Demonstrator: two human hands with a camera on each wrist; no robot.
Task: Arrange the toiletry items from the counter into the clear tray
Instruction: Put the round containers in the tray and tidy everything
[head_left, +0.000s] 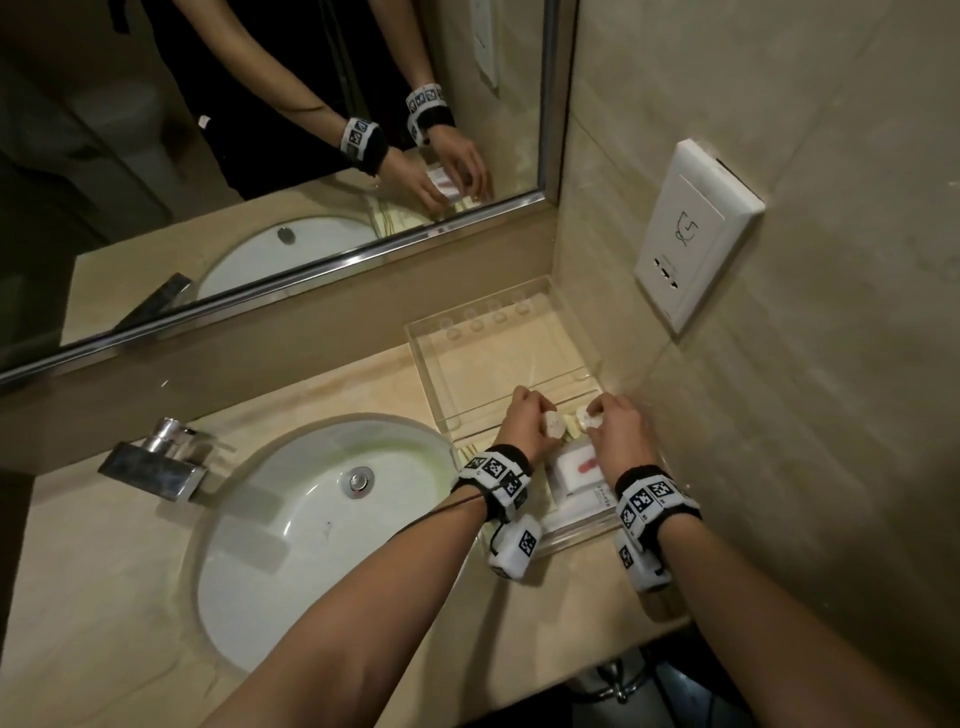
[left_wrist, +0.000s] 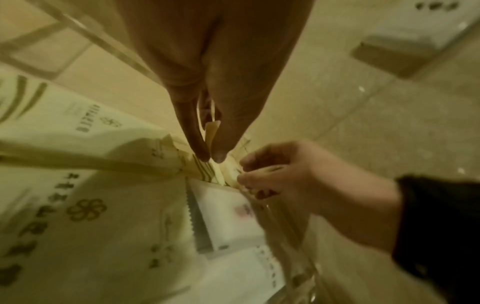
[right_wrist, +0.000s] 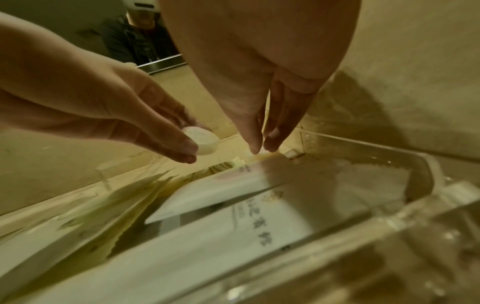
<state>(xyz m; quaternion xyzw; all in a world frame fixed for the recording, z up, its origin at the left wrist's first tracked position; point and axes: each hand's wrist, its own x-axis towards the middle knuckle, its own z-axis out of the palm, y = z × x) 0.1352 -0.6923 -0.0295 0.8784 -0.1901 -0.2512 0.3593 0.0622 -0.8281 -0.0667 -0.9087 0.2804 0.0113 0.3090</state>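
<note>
A clear tray (head_left: 422, 347) sits in the counter's right corner. Its near compartment holds cream packets (left_wrist: 78, 205) and a white box with a red mark (head_left: 574, 470). My left hand (head_left: 540, 415) hovers over the tray's middle divider and pinches a small round white puck (right_wrist: 201, 142). My right hand (head_left: 597, 415) is close beside it, fingertips pinched on a second small round white piece (head_left: 591, 417). In the right wrist view that second piece is hidden behind the closed fingertips (right_wrist: 255, 144). The tray's far compartment shows only bare bottom.
A white oval sink (head_left: 311, 530) with a chrome tap (head_left: 156, 462) lies left of the tray. A mirror (head_left: 260, 130) runs along the back wall. On the right wall, close above the tray, is a white socket plate (head_left: 696, 234). The counter's front edge (head_left: 670, 626) is near my right wrist.
</note>
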